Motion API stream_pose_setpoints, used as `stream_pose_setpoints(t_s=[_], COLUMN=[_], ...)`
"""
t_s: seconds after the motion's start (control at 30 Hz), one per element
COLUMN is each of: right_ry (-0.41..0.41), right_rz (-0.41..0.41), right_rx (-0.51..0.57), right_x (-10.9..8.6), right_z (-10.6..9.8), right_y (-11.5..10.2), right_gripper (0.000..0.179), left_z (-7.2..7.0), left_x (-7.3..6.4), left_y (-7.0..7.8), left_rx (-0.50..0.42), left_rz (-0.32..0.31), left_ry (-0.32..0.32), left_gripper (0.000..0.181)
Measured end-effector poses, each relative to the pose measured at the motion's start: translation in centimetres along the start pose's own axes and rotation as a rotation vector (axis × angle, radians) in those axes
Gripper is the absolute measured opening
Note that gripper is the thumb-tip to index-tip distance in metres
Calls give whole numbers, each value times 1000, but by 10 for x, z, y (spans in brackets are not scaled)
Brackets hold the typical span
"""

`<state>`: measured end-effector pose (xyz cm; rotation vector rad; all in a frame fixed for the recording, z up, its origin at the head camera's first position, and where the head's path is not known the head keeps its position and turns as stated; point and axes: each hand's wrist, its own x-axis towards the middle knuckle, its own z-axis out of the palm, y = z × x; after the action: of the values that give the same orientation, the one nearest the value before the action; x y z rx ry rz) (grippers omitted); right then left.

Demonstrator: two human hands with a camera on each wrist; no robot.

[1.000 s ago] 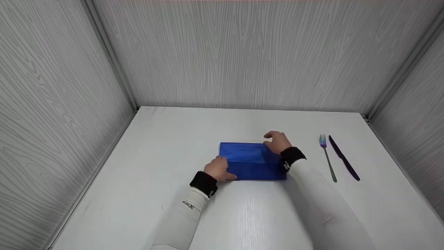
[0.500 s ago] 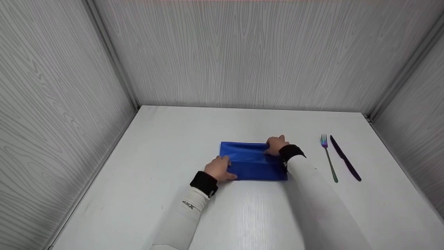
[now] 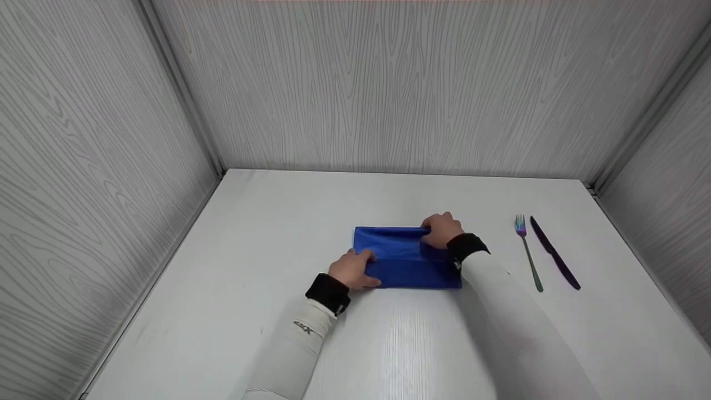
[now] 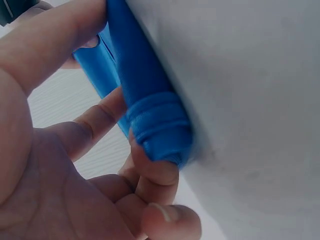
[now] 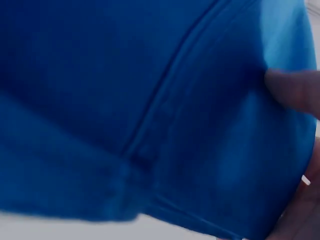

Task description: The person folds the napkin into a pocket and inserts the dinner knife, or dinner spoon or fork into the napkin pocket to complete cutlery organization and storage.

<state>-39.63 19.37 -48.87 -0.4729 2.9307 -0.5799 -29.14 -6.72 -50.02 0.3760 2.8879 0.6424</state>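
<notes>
Moved since a second ago: right grip, from a loose curl above the far edge of the blue cloth to a pinch on that edge, near the far right corner. Now holds the cloth with thumb on the near face and fingers behind. To do this bit well, best to catch all the layers together, keep the edge level and pull gently; a hard tug could make it crooked.

Much as before, left grip at the left end of the cloth, bent round the edge and holding it, with thumb by the front. Good spot for pressing lightly, to stop any sliding on the white desk.

Between both grips, cloth folded into a long block: soft, shiny waves on the far side, flatter and darker on the near side. Up close, smooth and thin, with a raised hem line, and fat and round at the folded end.

Farther out on the right, well apart from the cloth: a thin, shiny rainbow fork, then a dark knife just beside it, not touching. Past the desk, gray walls with wavy wood lines.
</notes>
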Motion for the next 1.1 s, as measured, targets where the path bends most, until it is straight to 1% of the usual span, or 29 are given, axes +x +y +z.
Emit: stream_pose_setpoints(t_s=[0.07,0.17,0.27,0.37,0.47,0.57,0.63,0.73,0.83,0.97,1.03,1.1], right_ry=[48,142,241,322,377,411,427,417,353,219,158,114], right_rz=[-36,-109,-185,-260,-326,-363,-373,-378,-357,-277,-227,-183], right_rx=[8,9,-10,-36,-67,-69,-60,-37,-20,-5,0,7], right_x=[-6,-18,-31,-45,-59,-72,-79,-87,-93,-97,-98,-99], right_z=[-1,-1,1,7,14,20,23,25,26,27,28,28], right_y=[-1,-3,-6,-8,-10,-10,-10,-11,-11,-10,-10,-9], right_gripper=[28,17,12,13,16,18,19,20,20,17,16,17], left_z=[1,1,1,0,0,0,0,0,0,0,-2,-6], left_x=[0,1,2,2,2,1,0,0,-1,-1,-1,0], left_y=[0,0,-1,-1,-1,-1,-1,0,1,0,-2,-5], left_rx=[1,4,5,2,4,14,19,22,27,9,-30,-84], left_rz=[1,-2,-5,-7,-4,-4,-7,-15,-16,-5,-5,-8], left_ry=[2,1,4,8,15,21,25,33,35,21,-4,-33], left_gripper=[56,56,56,55,56,56,58,58,58,58,58,52])
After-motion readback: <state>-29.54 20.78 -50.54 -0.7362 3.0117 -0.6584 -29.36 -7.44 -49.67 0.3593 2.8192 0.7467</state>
